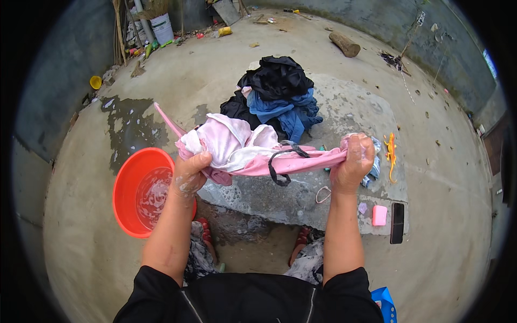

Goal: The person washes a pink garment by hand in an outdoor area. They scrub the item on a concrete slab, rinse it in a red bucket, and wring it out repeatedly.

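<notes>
A wet pink and white garment (258, 157) is stretched between my two hands above a concrete slab (299, 206). My left hand (190, 173) grips its bunched left end, with suds on the wrist. At the other end, my right hand (355, 159) is closed in a fist around the pink cloth. A black drawstring or cord (278, 167) loops around the cloth in the middle. Below it, soap foam (230, 194) lies on the wet slab. Left of my left forearm stands an orange-red plastic basin (125, 198) holding sudsy water.
Black and blue clothes (282, 93) are heaped at the slab's far side. On the right lie an orange toy lizard (390, 155), a pink soap bar (379, 215), a smartphone (397, 223) and a hair tie (323, 194). Farther back are a log (344, 44) and a white bucket (162, 29).
</notes>
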Motion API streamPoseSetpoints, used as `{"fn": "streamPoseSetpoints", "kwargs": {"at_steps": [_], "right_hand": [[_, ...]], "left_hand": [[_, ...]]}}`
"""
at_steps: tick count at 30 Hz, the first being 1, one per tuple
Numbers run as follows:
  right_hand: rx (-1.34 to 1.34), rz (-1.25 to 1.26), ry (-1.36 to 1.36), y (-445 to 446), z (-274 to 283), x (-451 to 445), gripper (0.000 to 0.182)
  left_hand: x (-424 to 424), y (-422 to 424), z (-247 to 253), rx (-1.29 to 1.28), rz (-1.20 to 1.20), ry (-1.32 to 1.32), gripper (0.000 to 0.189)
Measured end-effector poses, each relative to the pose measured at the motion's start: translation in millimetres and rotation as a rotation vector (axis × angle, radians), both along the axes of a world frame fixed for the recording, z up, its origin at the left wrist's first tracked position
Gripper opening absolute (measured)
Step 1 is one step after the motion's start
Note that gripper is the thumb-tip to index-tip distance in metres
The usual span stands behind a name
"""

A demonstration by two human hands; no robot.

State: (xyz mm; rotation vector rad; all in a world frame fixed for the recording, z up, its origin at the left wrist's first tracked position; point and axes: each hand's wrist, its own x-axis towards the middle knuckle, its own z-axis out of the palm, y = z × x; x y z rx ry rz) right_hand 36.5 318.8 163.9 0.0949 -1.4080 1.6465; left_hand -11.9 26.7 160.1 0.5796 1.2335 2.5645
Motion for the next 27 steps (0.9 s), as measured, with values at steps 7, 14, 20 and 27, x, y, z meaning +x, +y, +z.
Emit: {"fn": "streamPoseSetpoints", "kwargs": {"at_steps": [7, 14, 20, 27], "right_hand": [[0.99, -0.176, -0.665, 12, -82, 5, 0.028], [0.467, -0.369, -0.88, 41, -124, 4, 0.032], [0.297, -0.225, -0.905, 24, -145, 5, 0.045], [0.834, -0.047, -1.111, -55, -170, 63, 0.097]], "left_hand": [[72, -8, -184, -0.452, 0.243, -0.647, 0.052], [96, 8, -176, -0.71, -0.007, -0.752, 0.051], [97, 32, -207, -0.859, -0.135, -0.542, 0.051], [102, -26, -211, -1.102, -0.418, -0.482, 0.047]]}}
